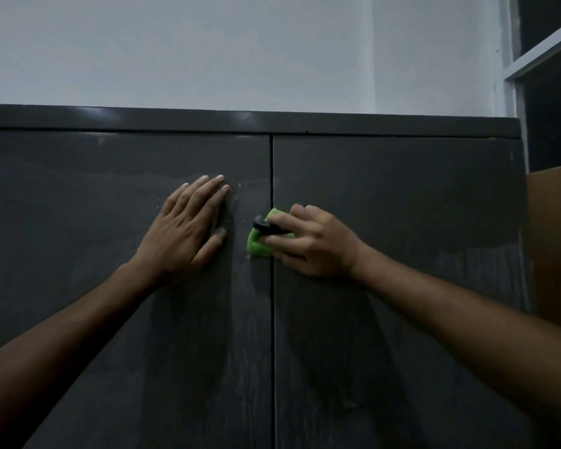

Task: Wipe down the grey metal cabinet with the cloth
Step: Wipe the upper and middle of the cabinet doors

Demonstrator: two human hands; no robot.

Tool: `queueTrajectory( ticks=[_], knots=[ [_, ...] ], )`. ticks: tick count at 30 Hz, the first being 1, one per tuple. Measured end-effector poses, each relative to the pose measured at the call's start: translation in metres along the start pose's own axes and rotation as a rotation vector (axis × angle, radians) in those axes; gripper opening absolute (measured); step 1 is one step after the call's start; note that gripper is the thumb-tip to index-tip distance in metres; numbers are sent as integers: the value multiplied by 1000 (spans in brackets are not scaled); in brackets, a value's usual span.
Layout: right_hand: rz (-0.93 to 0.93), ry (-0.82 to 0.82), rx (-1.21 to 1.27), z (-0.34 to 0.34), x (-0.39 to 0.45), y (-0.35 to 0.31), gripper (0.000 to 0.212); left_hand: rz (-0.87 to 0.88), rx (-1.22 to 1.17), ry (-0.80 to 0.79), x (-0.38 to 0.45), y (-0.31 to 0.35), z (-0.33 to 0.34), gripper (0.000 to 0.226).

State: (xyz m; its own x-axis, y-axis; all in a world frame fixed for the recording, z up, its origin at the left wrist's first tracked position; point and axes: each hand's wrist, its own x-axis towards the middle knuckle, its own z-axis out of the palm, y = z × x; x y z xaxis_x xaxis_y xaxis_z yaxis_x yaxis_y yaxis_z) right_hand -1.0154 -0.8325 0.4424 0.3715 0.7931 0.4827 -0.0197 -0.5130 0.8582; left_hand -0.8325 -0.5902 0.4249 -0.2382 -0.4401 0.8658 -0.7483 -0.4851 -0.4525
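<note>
Beside our tall grey metal cabinet [386,222] stand a brown board [554,238] and a white-framed dark window [548,76], with a pale wall [208,50] above. Our left hand [183,233] lies flat, fingers straight, on the left door. Our right hand [314,243] grips the crumpled green cloth [258,246] around the small black door handle [264,228] at the centre seam.

One cabinet [402,222] with two doors [110,319], one handle [263,227], one cloth [259,246], two hands [188,228].
</note>
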Motion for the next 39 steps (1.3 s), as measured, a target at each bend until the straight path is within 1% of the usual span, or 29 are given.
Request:
queueTrajectory(
  ticks=[1,2,4,5,6,7,10,11,12,13,15,16,17,20,21,22,23,24,26,27,28,29,31,32,33,34,37,38,39],
  knots=[
    [-13,-4,-27,-5,3,12,30,-2,-1,13,-5,-5,0,73],
    [90,37,-56,-8,8,23,30,-11,0,21,-9,-12,0,73],
    [539,173,-66,-10,24,35,30,-49,6,23,-20,-23,0,73],
    [701,228,-63,-5,30,29,31,-68,8,20,-24,-28,0,74],
    [742,253,-60,2,35,17,32,-81,10,14,-28,-31,1,74],
    [639,230,-45,10,37,4,32,-84,13,4,-30,-34,1,74],
    [28,8,18,12,28,-16,29,-68,29,-14,-33,-39,2,74],
    [-49,-9,-1,8,30,-4,28,-68,27,-11,-33,-39,2,74],
    [-18,6,-29,3,35,8,27,-71,21,-5,-33,-39,3,74],
    [122,75,-57,-1,43,22,26,-73,13,2,-32,-39,4,73],
    [551,209,-74,-5,56,34,27,-74,0,13,-32,-38,6,73],
    [649,249,-75,-1,59,29,28,-75,-5,13,-33,-38,6,73],
    [630,246,-68,6,58,17,29,-75,-9,8,-33,-39,6,73],
    [98,2,19,15,39,-22,31,-68,-16,-8,-33,-41,4,73],
    [-24,-60,22,11,36,-19,31,-64,-17,-10,-33,-42,4,73],
    [-67,-82,3,7,38,-10,31,-64,-16,-9,-32,-42,4,73],
    [-21,-57,-22,4,43,0,30,-66,-17,-7,-32,-41,4,73],
    [116,7,-43,2,50,8,30,-70,-20,-5,-32,-41,5,73],
    [528,164,-41,3,63,7,30,-77,-25,0,-32,-40,6,73],
    [662,211,-23,10,67,-5,31,-77,-27,5,-32,-40,5,73],
    [676,218,-7,17,70,-21,32,-75,-30,12,-33,-39,4,72],
    [551,172,13,25,70,-37,33,-71,-33,21,-32,-39,4,71],
    [143,-22,60,28,63,-50,35,-70,-47,28,-33,-38,3,70],
    [6,-73,52,21,63,-39,35,-69,-56,27,-33,-39,3,70],
    [-35,-76,18,16,66,-23,33,-70,-62,25,-33,-40,3,70],
    [39,-33,-12,11,71,-7,31,-73,-65,20,-33,-40,3,70],
    [601,180,-7,2,87,14,29,-97,-78,5,-34,-38,2,71],
    [633,196,-9,7,88,5,30,-99,-91,5,-33,-37,1,71],
    [531,167,-7,14,87,-8,32,-97,-107,8,-33,-36,0,71]
  ],
)
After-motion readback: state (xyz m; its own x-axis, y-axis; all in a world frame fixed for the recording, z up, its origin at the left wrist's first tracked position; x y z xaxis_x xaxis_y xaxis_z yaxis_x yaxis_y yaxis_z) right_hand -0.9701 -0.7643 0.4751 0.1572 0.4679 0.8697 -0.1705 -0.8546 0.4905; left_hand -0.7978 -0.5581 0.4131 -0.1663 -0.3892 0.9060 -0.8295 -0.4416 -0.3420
